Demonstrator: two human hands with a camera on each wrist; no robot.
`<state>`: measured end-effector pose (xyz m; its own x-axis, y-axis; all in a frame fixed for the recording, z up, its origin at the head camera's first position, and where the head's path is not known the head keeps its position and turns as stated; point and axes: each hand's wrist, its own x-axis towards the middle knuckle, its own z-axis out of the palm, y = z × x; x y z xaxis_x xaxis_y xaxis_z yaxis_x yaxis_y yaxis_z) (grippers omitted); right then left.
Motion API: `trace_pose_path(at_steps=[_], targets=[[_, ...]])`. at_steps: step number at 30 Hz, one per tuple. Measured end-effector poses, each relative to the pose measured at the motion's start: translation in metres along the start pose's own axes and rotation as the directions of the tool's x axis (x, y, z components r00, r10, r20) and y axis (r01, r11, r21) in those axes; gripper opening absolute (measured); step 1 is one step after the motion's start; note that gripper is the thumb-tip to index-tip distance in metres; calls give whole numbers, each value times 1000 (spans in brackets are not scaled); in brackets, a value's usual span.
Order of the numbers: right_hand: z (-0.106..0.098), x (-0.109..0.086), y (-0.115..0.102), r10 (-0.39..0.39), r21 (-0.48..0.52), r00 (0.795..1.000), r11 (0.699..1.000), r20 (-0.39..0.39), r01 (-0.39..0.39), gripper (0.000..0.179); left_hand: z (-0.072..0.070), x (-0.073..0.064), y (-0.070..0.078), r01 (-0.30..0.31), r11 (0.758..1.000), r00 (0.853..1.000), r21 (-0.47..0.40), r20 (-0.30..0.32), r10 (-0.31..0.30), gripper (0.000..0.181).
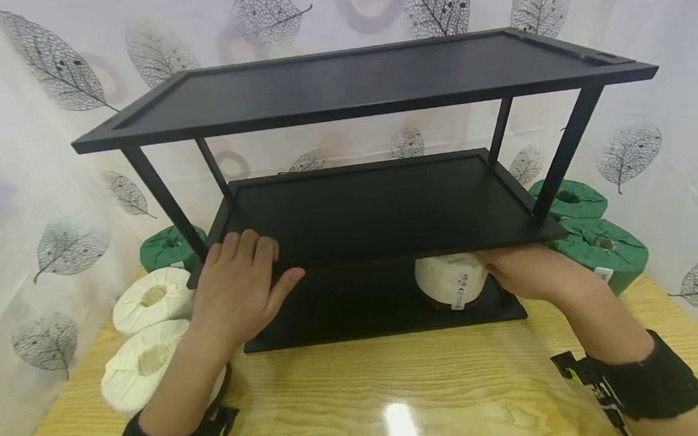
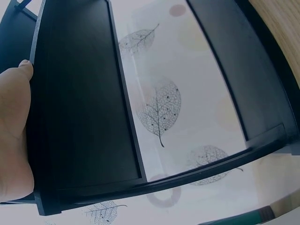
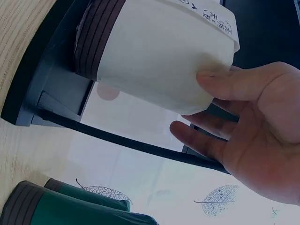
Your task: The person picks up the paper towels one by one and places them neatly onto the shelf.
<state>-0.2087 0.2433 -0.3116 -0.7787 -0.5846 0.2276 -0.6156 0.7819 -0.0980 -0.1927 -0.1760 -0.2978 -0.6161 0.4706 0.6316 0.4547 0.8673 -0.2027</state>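
Note:
A cream paper-wrapped toilet roll [image 1: 451,280] with a brown striped base and a printed label is on the right of the black rack's bottom shelf [image 1: 331,312], under the middle shelf. My right hand [image 1: 523,267] grips its right side. In the right wrist view, the thumb [image 3: 227,84] presses the wrapper and other fingers reach behind the roll, partly hidden. At the rack's left, my left hand [image 1: 236,285] holds the front edge of the middle shelf [image 1: 360,210]. Its thumb [image 2: 26,70] lies at that edge in the left wrist view, while the shelf hides the other fingers.
Two cream rolls [image 1: 145,367] and a green roll [image 1: 167,248] stand left of the rack. Two green rolls [image 1: 605,249] stand to its right. The top shelf [image 1: 352,78] overhangs the middle one. A leaf-print curtain [image 1: 60,196] hangs behind the wooden table [image 1: 348,398].

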Motion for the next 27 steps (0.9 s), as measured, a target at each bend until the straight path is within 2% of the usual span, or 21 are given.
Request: trace_pose_path(at_steps=[5,10,23,27], targets=[[-1,-1,0,5,-9,999,1000,44,-5,53,0,0,-1,-3,1000,1000,0,-13,3,80],[0,1,-1,6,-6,998,1000,58,-6,51,1,0,-1,-6,1000,1000,-1,-19,6,79],[2,6,-4,17,-15,1000,1000,9,-17,39,2,0,0,-3,1000,1000,2,-20,3,81],[1,6,-5,20,-8,1000,1000,5,-20,41,2,-1,0,2,1000,1000,2,-16,-1,81]])
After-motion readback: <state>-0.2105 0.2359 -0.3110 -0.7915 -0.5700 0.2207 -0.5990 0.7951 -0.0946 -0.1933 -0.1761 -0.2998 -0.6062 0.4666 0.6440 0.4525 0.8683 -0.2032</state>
